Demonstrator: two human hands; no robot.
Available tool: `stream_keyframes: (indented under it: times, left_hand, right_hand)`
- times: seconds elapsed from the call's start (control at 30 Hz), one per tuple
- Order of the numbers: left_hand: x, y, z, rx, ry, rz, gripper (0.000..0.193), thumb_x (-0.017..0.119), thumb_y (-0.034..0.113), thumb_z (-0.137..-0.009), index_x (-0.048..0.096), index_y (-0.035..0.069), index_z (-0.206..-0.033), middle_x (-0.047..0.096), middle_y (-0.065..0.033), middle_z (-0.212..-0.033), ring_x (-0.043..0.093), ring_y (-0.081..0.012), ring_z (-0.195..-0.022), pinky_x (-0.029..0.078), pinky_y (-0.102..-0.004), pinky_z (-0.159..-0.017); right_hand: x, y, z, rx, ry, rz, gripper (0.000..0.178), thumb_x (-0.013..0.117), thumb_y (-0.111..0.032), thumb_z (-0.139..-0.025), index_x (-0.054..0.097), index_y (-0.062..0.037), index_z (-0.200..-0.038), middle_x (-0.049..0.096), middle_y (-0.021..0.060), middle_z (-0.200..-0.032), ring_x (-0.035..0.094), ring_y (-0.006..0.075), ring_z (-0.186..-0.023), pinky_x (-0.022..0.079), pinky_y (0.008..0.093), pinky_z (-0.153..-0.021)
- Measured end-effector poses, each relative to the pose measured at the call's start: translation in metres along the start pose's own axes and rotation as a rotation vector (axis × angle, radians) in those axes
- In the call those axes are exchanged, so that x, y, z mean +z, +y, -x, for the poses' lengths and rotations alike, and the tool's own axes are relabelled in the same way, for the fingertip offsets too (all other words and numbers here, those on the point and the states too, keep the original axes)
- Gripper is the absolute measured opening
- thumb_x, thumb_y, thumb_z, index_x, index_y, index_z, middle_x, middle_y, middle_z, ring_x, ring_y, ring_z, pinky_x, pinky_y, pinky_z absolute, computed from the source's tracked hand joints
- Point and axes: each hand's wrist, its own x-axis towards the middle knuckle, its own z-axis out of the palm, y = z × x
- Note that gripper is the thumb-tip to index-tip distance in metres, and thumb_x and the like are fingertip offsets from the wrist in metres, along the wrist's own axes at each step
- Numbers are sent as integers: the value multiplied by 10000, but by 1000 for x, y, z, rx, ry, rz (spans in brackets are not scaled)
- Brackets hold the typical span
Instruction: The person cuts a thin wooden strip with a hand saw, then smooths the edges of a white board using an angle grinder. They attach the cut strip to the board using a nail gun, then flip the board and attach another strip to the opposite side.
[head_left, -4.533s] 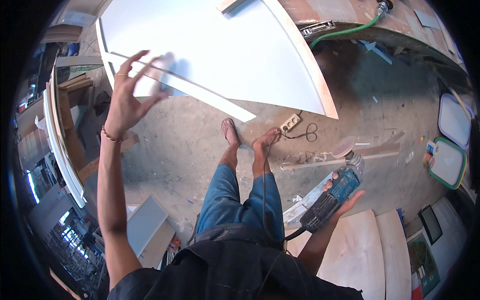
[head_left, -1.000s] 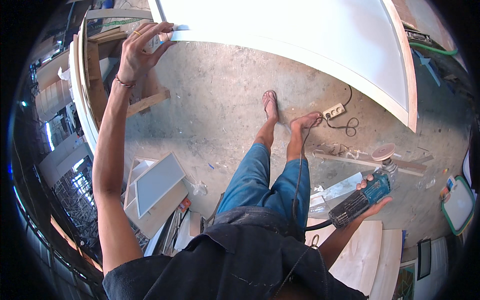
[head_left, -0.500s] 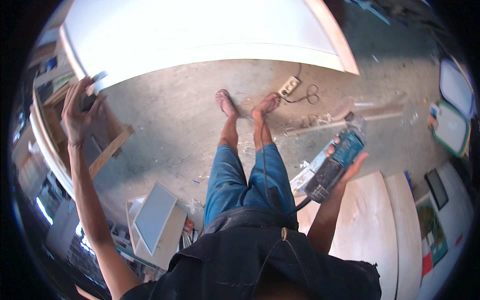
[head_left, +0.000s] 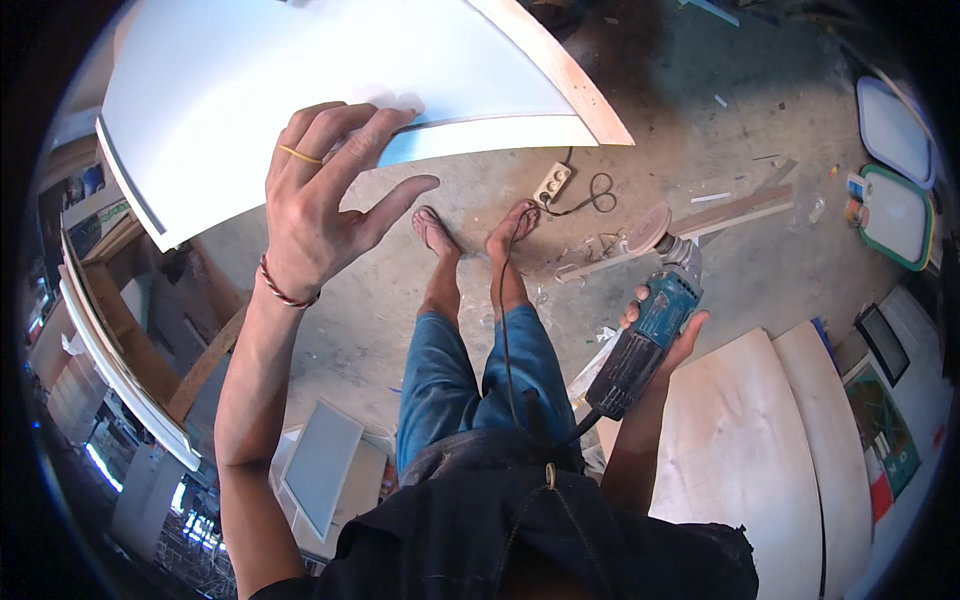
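Big white panel (head_left: 300, 60) fills the upper left of the frame; teal grinder (head_left: 655, 318) right of centre, gripped in the right hand (head_left: 683, 348). Left hand (head_left: 322, 205) is loose at the panel edge, contact unclear. Seems an edge-handling step; next move calls for keeping the disc (head_left: 649, 229) clear.

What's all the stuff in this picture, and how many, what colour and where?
power tool: 1, teal and black, in the right hand
round disc: 1, pinkish-beige, on the tool's head
large panel: 1, white, wooden edge, upper left
power strip: 1, cream, floor near right foot
wood strips: several, brown and pale, floor, right
rimmed boards: 2, green and lavender rims, far right
wooden sheets: 2, pale, lower right
framed panel: 1, grey, lower left
shorts: 1, blue, worn
feet: 2, in flip-flops
hands: 2, right on tool, left by panel's edge
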Motion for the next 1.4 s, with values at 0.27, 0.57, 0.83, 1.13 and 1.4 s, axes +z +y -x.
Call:
stream_keyframes:
  times: [0.27, 0.57, 0.83, 1.13, 1.4]
  left_hand:
    - [3, -2, 2, -7, 43, 8, 422, 881, 175, -639, 741, 97, -1030, 665, -46, -915, 612, -190, -860, 534, -305, -684]
    - [4, 4, 8, -81, 84, 37, 388, 860, 81, -642, 737, 72, -1009, 662, -63, -917, 611, -203, -843, 530, -307, -678]
    - [-8, 46, 6, -189, 206, -11, 645, 852, 341, -655, 634, 58, -1192, 610, -149, -1128, 541, -289, -1048, 436, -431, -904]
    - [33, 223, -36, -734, -907, 2020, 475, 741, 215, -860, 539, 12, -1238, 653, -110, -1052, 634, -183, -995, 504, -337, -882]
    - [3, 198, -149, -479, 25, 834, 750, 814, 238, -668, 413, 1, -1256, 646, -274, -938, 636, -456, -905, 527, -484, -764]
  right_hand:
    - [-1, -17, -7, 1, 9, -20, 848, 447, -747, -869, 363, -80, -1386, 497, 180, -1109, 576, 319, -836, 529, 416, -719]
    - [1, -27, -14, -11, -1, 18, 859, 426, -763, -866, 372, -80, -1385, 506, 180, -1105, 574, 316, -829, 527, 417, -689]
    - [53, -41, 7, -41, 13, 1, 807, 440, -710, -890, 405, -16, -1300, 547, 198, -1054, 602, 310, -805, 550, 390, -668]
    - [204, -84, -37, -129, -682, 15, 853, 717, -576, -797, 344, 19, -1281, 463, 142, -1093, 559, 259, -870, 465, 369, -768]
    - [350, -102, -37, -786, 131, 1138, 954, 861, -339, -701, 342, 121, -1356, 472, 245, -1323, 494, 356, -1220, 402, 405, -1031]
